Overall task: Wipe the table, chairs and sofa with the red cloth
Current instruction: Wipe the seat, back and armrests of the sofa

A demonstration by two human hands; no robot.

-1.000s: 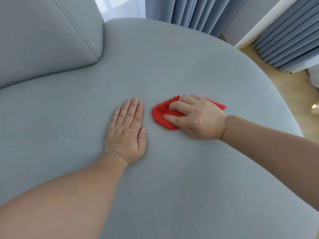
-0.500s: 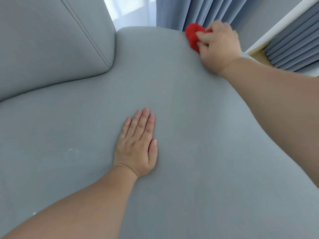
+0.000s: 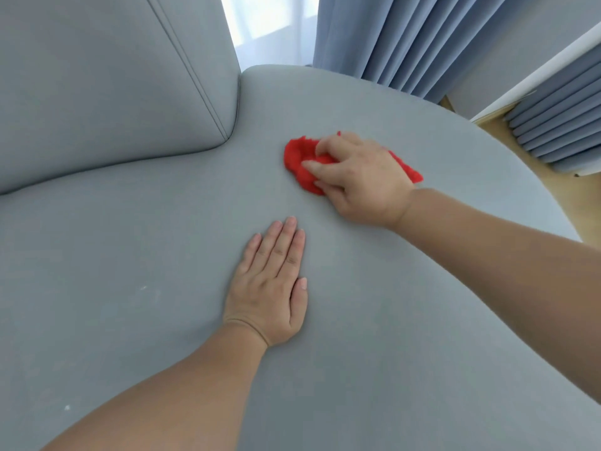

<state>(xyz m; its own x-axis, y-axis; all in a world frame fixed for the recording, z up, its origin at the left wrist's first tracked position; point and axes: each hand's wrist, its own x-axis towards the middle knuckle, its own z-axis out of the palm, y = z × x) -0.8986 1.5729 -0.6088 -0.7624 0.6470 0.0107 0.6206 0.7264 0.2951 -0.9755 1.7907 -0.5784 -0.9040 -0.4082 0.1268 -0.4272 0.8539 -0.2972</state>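
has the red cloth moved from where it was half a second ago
Yes. The red cloth, gripped by the right hand, has come back from the far edge of the sofa seat toward its middle, nearer the flat left hand.

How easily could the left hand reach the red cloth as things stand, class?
Probably yes: the left hand lies flat on the sofa, only bare fabric between it and the red cloth the right hand grips.

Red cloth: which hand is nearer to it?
Right. The right hand grips the red cloth on the sofa seat; the left hand lies flat on the seat, apart from it, nearer the camera.
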